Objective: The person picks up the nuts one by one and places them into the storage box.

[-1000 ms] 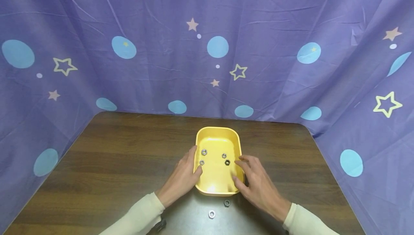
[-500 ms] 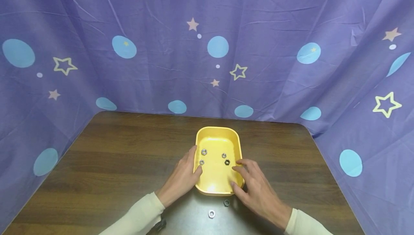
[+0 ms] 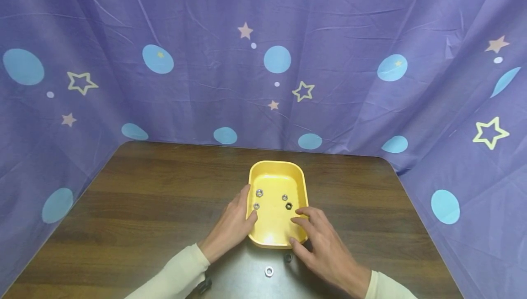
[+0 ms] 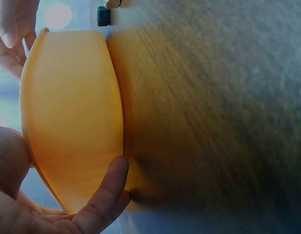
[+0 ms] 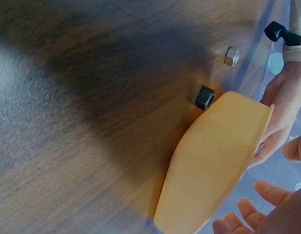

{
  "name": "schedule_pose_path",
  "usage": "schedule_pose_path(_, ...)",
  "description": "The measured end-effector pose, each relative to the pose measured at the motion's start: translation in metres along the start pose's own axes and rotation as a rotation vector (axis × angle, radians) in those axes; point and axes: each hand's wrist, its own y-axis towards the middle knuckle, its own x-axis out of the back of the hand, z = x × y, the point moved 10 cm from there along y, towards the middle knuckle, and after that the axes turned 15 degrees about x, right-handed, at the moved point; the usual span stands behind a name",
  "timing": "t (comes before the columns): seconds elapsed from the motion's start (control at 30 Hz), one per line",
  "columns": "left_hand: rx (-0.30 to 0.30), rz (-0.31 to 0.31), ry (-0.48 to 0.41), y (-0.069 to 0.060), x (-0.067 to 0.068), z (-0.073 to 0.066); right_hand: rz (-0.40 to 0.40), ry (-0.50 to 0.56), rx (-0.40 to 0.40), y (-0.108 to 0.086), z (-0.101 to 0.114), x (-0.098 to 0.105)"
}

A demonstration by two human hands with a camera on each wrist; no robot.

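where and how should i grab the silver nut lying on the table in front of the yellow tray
Probably best pinched across two opposite flat outer sides, coming from above on the near side: the silver nut lies flat on the table, hole up, its edges exposed. The black nut sits closer to the yellow tray, so the near side looks less crowded.

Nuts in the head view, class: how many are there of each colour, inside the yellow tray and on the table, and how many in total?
Silver nuts in the yellow tray: 3
Dark nut in the tray: 1
Silver nut on the table: 1
Dark nut on the table: 1
Total: 6
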Motion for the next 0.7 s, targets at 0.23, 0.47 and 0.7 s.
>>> schedule_pose_path(0.23, -0.003, -0.002, 0.001, 0.001, 0.0, 0.001, 0.071, 0.005, -0.038, 0.0, 0.004, -0.003)
schedule_pose_path(0.47, -0.011, -0.008, 0.003, 0.0, 0.0, 0.0, 0.046, 0.01, 0.026, 0.001, 0.013, -0.003)
schedule_pose_path(0.7, -0.004, -0.005, 0.002, 0.001, -0.001, 0.001, 0.033, 0.029, 0.051, 0.002, 0.021, -0.003)
